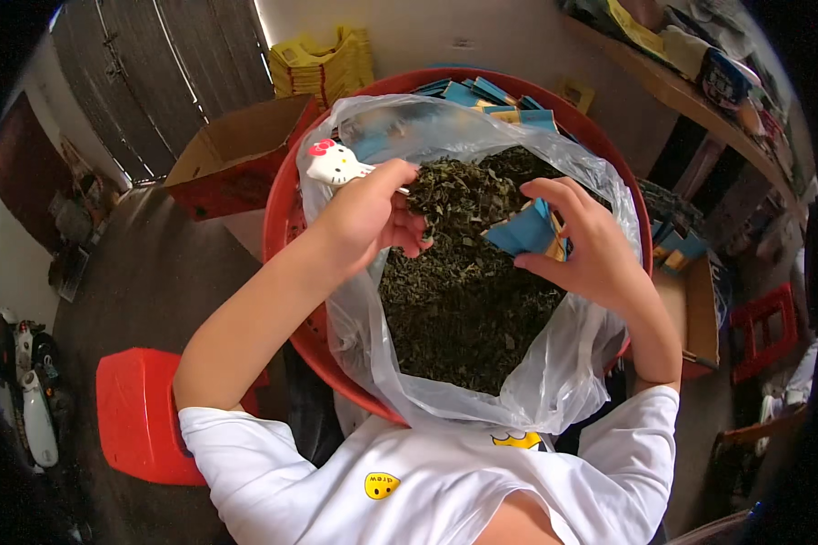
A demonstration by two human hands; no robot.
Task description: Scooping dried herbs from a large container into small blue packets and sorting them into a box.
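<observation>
My left hand (382,225) holds a white utensil with a cat-head end (334,165) and red bow. Its thin stem passes under my thumb; its other end cannot be made out. My left fingertips are at a mound of dark green dried leaves (463,300), which look like loose tea. My right hand (589,238) grips a small blue paper packet (526,230) between thumb and fingers, tilted above the leaves. A clear plastic bag (365,334) lines the area around them, its rim spread inside a large round red basin (283,218) before me.
Several blue packets (480,92) lie at the basin's far side. An open cardboard box (235,139) and a stack of yellow packaging (324,65) stand far left. Another cardboard box (705,313) is at right, a red stool (140,415) at left. A loaded wooden shelf (695,82) juts out upper right.
</observation>
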